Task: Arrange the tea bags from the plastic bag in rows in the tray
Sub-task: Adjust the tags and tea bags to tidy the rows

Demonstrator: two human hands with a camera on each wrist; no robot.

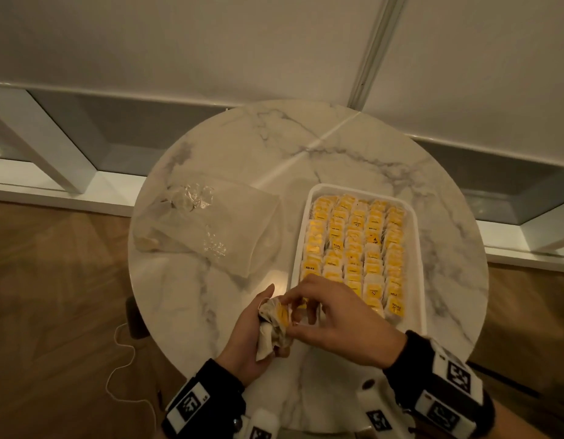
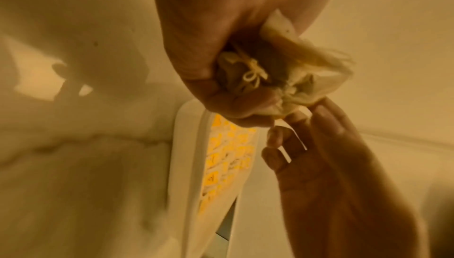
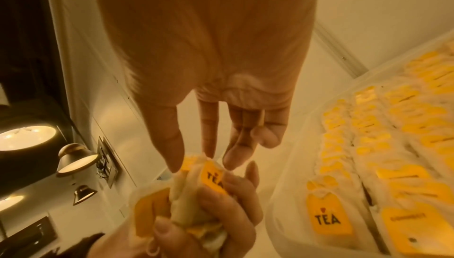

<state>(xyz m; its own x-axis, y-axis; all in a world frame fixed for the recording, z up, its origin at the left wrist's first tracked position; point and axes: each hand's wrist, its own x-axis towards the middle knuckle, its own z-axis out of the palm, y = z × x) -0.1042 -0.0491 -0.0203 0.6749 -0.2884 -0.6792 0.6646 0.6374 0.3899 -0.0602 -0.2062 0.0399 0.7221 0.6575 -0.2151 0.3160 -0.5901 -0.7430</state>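
Note:
On the right of the table, a white tray (image 1: 353, 187) holds several rows of tea bags with yellow tags. Left of it lies the clear plastic bag (image 1: 207, 226), crumpled and nearly flat. At the table's near edge, by the tray's near left corner, my left hand (image 1: 274, 321) grips a bunch of tea bags (image 1: 274, 331). My right hand (image 1: 288, 315) reaches across and pinches the top tea bag of that bunch. In the right wrist view the thumb and fingertips (image 3: 175, 165) close around a yellow "TEA" tag (image 3: 213, 178). In the left wrist view the strings and paper of the bunch (image 2: 302, 87) stick out of my fist.
The round marble table (image 1: 242, 147) stands against a white wall with a low ledge. Around it is wooden floor with a thin white cable (image 1: 122, 359) at the left. Bare marble lies between the bag and the tray.

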